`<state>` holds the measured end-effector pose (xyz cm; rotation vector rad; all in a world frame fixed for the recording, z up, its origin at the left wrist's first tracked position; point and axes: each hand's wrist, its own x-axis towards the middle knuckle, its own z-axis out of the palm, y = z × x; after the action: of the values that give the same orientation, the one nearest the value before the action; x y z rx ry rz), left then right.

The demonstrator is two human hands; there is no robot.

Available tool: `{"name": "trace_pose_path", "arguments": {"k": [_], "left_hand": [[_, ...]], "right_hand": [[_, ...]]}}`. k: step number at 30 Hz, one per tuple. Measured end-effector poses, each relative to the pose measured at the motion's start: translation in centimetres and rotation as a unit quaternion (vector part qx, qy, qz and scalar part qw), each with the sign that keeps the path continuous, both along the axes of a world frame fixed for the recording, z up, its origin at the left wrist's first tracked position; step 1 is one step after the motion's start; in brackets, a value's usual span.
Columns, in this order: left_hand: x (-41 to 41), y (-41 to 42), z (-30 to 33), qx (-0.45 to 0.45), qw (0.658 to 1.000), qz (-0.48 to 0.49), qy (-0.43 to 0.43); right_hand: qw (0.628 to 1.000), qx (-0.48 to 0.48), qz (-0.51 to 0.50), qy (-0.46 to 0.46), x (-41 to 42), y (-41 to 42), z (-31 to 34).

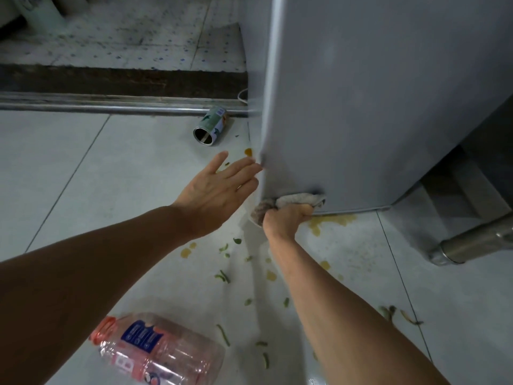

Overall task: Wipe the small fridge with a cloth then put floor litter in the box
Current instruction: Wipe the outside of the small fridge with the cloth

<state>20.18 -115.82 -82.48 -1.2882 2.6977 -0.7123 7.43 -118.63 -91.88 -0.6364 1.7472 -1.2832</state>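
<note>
My right hand [287, 218] clenches a crumpled grey cloth [288, 202] against the grey metal fridge [374, 107]'s bottom edge; my left hand [219, 187], fingers straight, touches its corner edge.

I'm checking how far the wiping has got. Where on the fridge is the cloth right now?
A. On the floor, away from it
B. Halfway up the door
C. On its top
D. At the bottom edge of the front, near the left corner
D: the right hand grips the cloth against the fridge's bottom front edge, near the left corner.
</note>
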Motion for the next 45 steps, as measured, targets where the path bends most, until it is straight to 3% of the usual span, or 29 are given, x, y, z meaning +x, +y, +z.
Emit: {"name": "trace_pose_path", "arguments": {"k": [2,4,8,12,15,19,22,25,27,29,31,34,38,45], "left_hand": [[0.1,-0.1,-0.5,0.029,0.998,0.035,0.04],[0.0,-0.4,-1.0,0.078,0.989,0.071,0.105],[-0.9,-0.8,-1.5,0.174,0.939,0.149,0.256],[-1.8,-0.1,-1.9,0.238,0.892,0.195,0.331],[-1.8,-0.2,-2.3,0.284,0.864,0.201,0.364],[-1.6,-0.7,-3.6,0.352,0.784,0.203,0.47],[-1.9,-1.1,-4.7,0.388,0.697,0.233,0.556],[-2.3,-1.4,-4.8,0.452,0.571,0.246,0.64],[-2.4,-1.5,-4.8,0.475,0.525,0.253,0.659],[-2.4,-1.6,-4.8,0.482,0.527,0.262,0.649],[-2.1,-1.9,-4.9,0.475,0.54,0.269,0.641],[-1.5,-1.8,-5.4,0.478,0.506,0.295,0.655],[-1.1,-1.4,-7.0,0.463,0.485,0.318,0.67],[-0.3,-1.2,-9.1,0.424,0.497,0.337,0.678]], "right_hand": [[0.997,0.071,0.022,-0.027,-0.6,-0.2,-0.3],[0.994,0.082,0.069,0.017,-1.2,0.1,-0.3],[0.967,-0.111,0.117,0.196,-2.3,2.3,1.4],[0.904,-0.256,0.11,0.325,-3.2,2.7,4.6],[0.82,-0.311,0.097,0.47,-4.2,1.8,5.0],[0.666,-0.385,0.12,0.627,-5.6,0.5,2.6],[0.557,-0.397,0.187,0.705,-6.9,-0.3,0.4],[0.433,-0.381,0.315,0.754,-8.1,-0.6,-1.4],[0.368,-0.34,0.374,0.78,-8.4,-0.2,-1.6],[0.375,-0.329,0.378,0.78,-8.4,0.1,-0.7],[0.417,-0.378,0.333,0.757,-7.9,-0.2,1.3],[0.438,-0.463,0.232,0.735,-6.6,-1.2,4.6],[0.388,-0.471,0.194,0.768,-5.7,-1.5,3.9],[0.309,-0.407,0.337,0.791,-5.7,-1.0,-3.4]]}}
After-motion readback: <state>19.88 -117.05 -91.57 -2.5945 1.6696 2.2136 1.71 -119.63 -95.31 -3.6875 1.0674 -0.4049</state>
